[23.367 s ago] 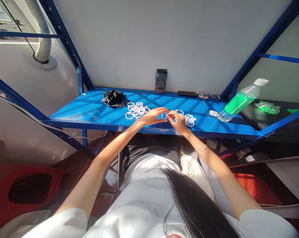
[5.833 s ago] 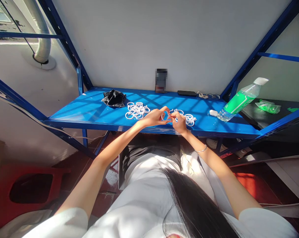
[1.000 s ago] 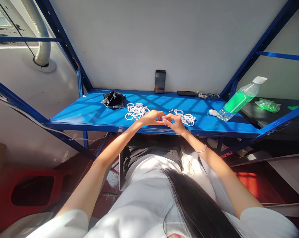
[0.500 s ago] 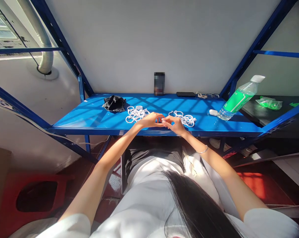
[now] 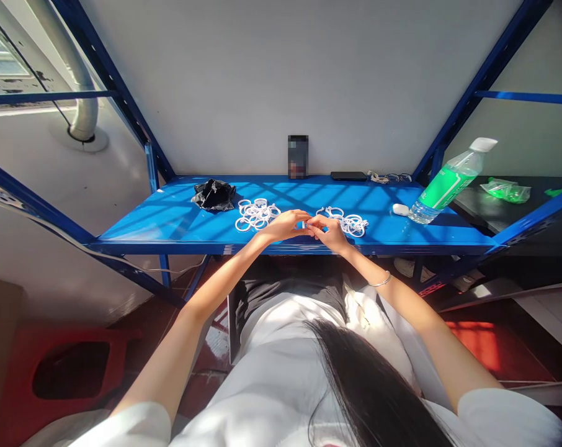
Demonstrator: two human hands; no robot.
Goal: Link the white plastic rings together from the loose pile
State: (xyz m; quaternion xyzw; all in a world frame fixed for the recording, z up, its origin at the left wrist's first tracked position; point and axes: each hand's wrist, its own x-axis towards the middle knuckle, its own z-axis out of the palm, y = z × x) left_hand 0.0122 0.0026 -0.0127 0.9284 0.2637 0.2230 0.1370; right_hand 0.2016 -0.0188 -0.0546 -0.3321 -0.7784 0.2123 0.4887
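Note:
My left hand [image 5: 285, 226] and my right hand [image 5: 328, 232] meet over the front edge of the blue shelf table, fingertips nearly touching. Between their bent fingers shows a small white piece [image 5: 304, 225], mostly covered, pinched from both sides. Its full shape is hidden; its colour matches the white rings about it. Just beyond my left hand lies a pile of white rings [image 5: 255, 215]. A second group of white rings [image 5: 354, 225] lies beyond and to the right of my right hand, partly covered by it.
A crumpled black plastic bag [image 5: 214, 195] lies at the left. At the right are a tilted-looking bottle [image 5: 443, 186] with a green label and a small white case [image 5: 401, 210]. A black phone [image 5: 348, 176], a cable [image 5: 378, 177] and an upright dark device [image 5: 298, 157] line the back.
My fingers have shifted slightly around the small white piece, and my right fingertips have moved a little. The rings and other things stay in place; the view has moved very slightly.

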